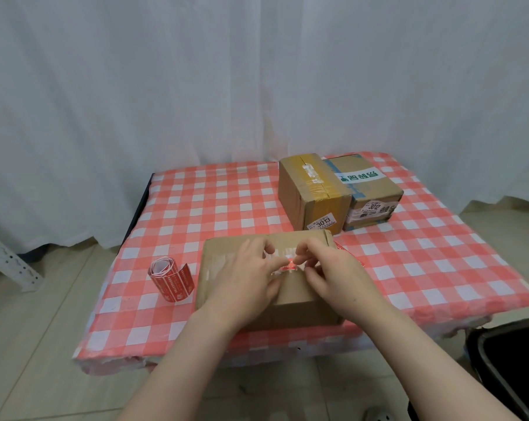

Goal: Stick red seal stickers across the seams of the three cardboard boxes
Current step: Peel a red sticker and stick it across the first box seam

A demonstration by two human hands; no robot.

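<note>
Left hand point(248, 278), right hand point(333, 276) pinch one red sticker point(288, 267) on near box point(299, 297); behind, tall box point(313, 196), low box point(371, 189); one roll point(172, 281).

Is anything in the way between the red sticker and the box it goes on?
Nothing visible is. The left hand and right hand pinch the red sticker just at the top of the near box, over its taped seam. The sticker roll stands apart, to the box's left.
</note>
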